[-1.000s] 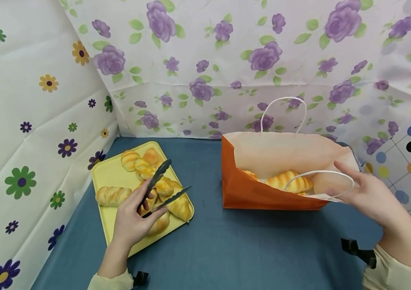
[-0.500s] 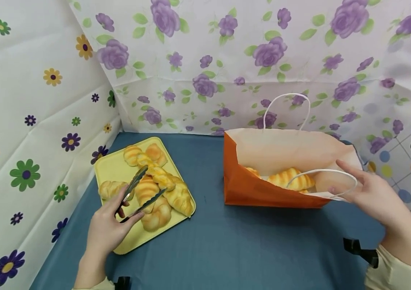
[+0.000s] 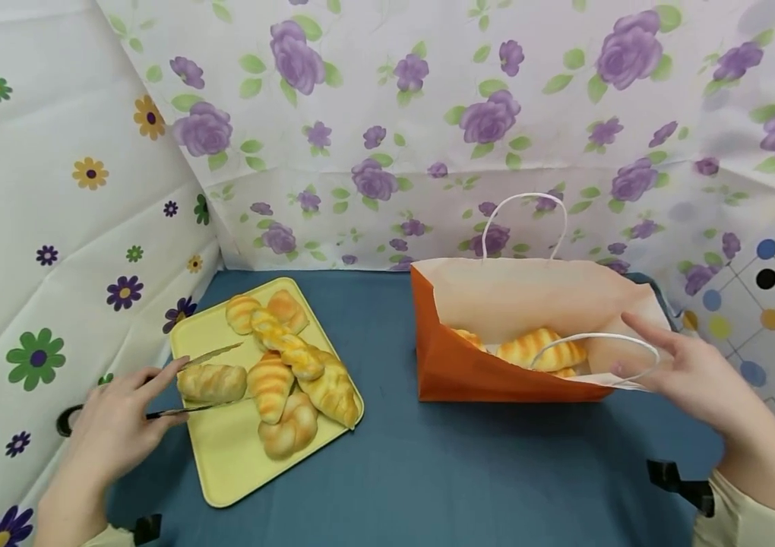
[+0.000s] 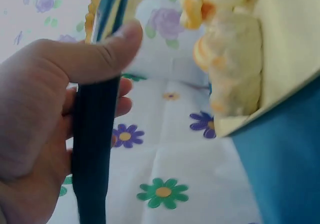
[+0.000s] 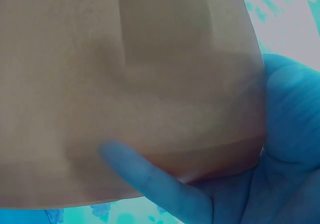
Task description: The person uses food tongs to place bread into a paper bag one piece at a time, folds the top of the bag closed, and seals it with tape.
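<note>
My left hand (image 3: 117, 418) holds dark tongs (image 4: 92, 149) at the left of the yellow tray (image 3: 223, 467). In the head view, the spread tong arms reach out on either side of a pale, oblong bread roll (image 3: 213, 382); whether they touch it I cannot tell. More breads lie beside it, among them a striped roll (image 3: 270, 386), a round bun (image 3: 288, 427) and a long twisted loaf (image 3: 285, 342). My right hand (image 3: 695, 384) grips the right side of an orange paper bag (image 3: 483, 376), a digit (image 5: 155, 179) lying across the paper in the right wrist view.
Inside the standing bag lies a striped bread (image 3: 541, 349), with others partly hidden by the front wall. White cord handles (image 3: 524, 196) rise from the rim. Blue cloth (image 3: 387, 456) covers the table, and a flowered sheet (image 3: 374, 137) hangs behind.
My left hand has moved left with the tongs, from over the middle of the tray to its left side. The right hand stays at the bag.
</note>
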Motion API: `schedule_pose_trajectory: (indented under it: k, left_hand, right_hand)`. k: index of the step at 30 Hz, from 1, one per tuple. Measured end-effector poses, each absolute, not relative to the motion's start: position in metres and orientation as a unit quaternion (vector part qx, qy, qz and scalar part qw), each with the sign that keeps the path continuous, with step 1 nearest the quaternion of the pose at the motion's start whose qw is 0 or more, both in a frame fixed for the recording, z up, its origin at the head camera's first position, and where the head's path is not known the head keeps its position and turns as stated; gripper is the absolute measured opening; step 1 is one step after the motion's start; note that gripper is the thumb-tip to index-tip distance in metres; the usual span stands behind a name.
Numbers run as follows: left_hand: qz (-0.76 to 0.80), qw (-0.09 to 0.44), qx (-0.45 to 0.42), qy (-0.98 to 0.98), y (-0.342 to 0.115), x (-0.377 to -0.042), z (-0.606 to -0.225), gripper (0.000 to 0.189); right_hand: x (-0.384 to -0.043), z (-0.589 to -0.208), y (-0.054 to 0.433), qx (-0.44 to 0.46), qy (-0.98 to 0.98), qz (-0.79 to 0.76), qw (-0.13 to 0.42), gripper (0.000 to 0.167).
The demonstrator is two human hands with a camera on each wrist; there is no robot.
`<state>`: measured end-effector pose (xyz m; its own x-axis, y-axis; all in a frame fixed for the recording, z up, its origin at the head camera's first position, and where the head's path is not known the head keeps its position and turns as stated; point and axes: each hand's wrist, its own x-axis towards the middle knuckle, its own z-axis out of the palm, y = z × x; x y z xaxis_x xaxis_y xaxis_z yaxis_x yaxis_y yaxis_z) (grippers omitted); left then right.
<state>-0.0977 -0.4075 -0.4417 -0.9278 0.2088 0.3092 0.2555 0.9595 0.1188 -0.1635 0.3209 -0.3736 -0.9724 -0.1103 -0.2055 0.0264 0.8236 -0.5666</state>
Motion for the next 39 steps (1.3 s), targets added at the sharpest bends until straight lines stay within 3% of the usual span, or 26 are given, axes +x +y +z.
schedule_pose_trajectory:
  k: [12,22,25,32,39]
  left_hand:
    - [-0.032,-0.024,-0.055,-0.998,-0.427,-0.11,-0.437,0.086]
    - [-0.021,-0.154,0.001,-0.988,-0.417,-0.113,-0.427,0.093]
    - [-0.008,-0.15,0.01,-0.989,-0.412,-0.113,-0.421,0.091]
    - [0.018,-0.056,0.031,-0.998,-0.399,-0.115,-0.421,0.079]
    - [-0.022,-0.086,0.073,-0.993,-0.394,-0.118,-0.426,0.078]
  right_hand:
    - [-0.163,-0.375,0.321,-0.034,0.947,-0.298,0.114,0.092]
    - [-0.162,-0.377,0.322,-0.044,0.949,-0.295,0.102,0.089]
    - [-0.163,-0.376,0.322,-0.046,0.948,-0.299,0.096,0.088]
    - [-0.162,-0.375,0.321,-0.043,0.948,-0.303,0.092,0.088]
    - [-0.161,-0.375,0.32,-0.04,0.948,-0.3,0.097,0.086]
